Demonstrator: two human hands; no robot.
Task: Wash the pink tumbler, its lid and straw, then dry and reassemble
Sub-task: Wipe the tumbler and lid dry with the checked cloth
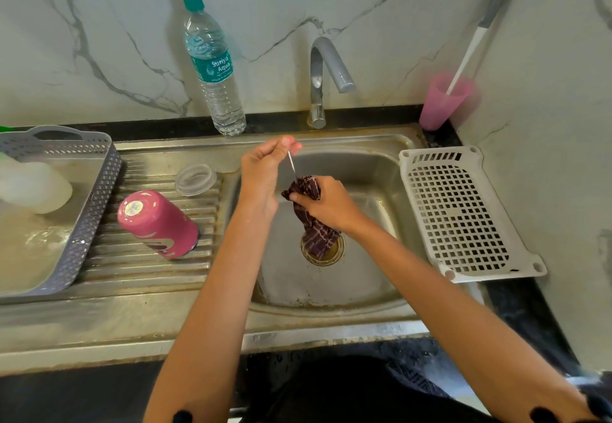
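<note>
Risk findings, taken from the left edge of the sink unit to the right.

1. Grey basket (99,190), left edge of the drainboard (149,273): holds pale items I cannot identify. No concern.
2. Pink tumbler (159,224), middle of the drainboard, mouth down, base up. It appears to lean; I cannot tell whether that is the lens. On wet ribs a knock from the left forearm could roll it toward the basin.
3. Lid (195,179), clear, at the back of the drainboard, just beside the basin's edge. Being transparent, it is easy to overlook or sweep into the basin.
4. Left hand (265,171), over the basin's back edge, pinches the top end of the straw (292,166) between thumb and fingertips. I judge this hold slight: a hard pull of the cloth could draw the thin straw out, or bend it.
5. Right hand (326,204), over the basin's middle, is closed round the dark checked cloth (318,234), which wraps the straw's lower part. The cloth's tail hangs over the drain (338,250); if it touches there, it picks up dirty water and soils the straw.
6. White rack (463,217), right edge: no concern.
</note>
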